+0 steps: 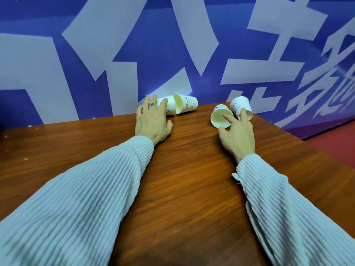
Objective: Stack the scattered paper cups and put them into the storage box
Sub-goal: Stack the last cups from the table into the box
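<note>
Four small white paper cups lie on their sides at the far edge of the brown wooden desk (182, 169), right by the blue wall with big pale letters (134, 45). They sit in two pairs, one pair in front of each hand.

The left hand (151, 121) lies over the white paper cup with a little smiley mark (170, 108). Its fingers curl over the top of that cup, so it seems to be taking hold of it. This cup points sideways, with its open mouth to the right. Just beside it is the white paper cup with a bear drawing (189, 105). The two mouths meet, or one may sit a bit inside the other; I cannot tell which.

The right hand (237, 133) is spread and relaxed. One fingertip pokes into the mouth of the white paper cup with the open mouth facing us (221, 117), and the thumb sits under its rim. Another finger rests on the white paper cup with blue writing (241, 109), which leans just behind and touches the first.

So each hand is nearest its own pair, and the two pairs are well apart. I think the next job is to slide one cup into another.

Nothing stands between the hands and the cups. The wall is close behind, so a pushed cup could roll against it. No storage box can be seen.
</note>
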Demonstrator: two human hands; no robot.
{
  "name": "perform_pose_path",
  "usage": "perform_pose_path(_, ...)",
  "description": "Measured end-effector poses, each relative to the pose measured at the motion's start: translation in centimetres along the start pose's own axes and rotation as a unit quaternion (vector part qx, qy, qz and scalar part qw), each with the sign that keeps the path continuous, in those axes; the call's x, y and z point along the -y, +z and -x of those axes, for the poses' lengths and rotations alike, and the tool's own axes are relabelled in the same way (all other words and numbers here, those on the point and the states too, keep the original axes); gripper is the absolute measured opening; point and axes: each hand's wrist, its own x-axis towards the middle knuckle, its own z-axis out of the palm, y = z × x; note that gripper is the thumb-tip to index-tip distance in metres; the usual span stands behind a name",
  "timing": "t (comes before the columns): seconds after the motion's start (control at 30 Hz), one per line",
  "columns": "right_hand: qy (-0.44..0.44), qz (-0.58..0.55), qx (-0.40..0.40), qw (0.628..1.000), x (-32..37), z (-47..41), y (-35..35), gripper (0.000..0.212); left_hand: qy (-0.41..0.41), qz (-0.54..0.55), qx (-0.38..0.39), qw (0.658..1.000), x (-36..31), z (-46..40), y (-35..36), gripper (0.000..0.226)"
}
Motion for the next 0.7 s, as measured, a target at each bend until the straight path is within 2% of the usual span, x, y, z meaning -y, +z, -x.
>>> perform_pose_path(0.17,0.007,-0.031,0.035,0.999,-0.4,-0.3,0.2,0.057,-0.007,0.012,0.011,1.000,0.1,-1.5,0.9,0.081)
perform_pose_path(0.3,0.010,-0.041,0.053,0.998,-0.5,-0.6,0.2,0.058,-0.001,-0.026,-0.026,0.999,0.1,-1.8,1.3,0.085)
perform_pose_path(0.47,0.005,-0.013,0.092,0.996,-0.7,-0.8,0.3,0.062,0.006,-0.070,-0.084,0.994,-0.1,-1.9,1.4,0.059)
perform_pose_path(0.7,0.032,-0.054,0.069,0.996,-0.6,-0.5,0.2,0.065,-0.021,-0.025,-0.100,0.994,-0.2,-1.0,1.0,0.057)
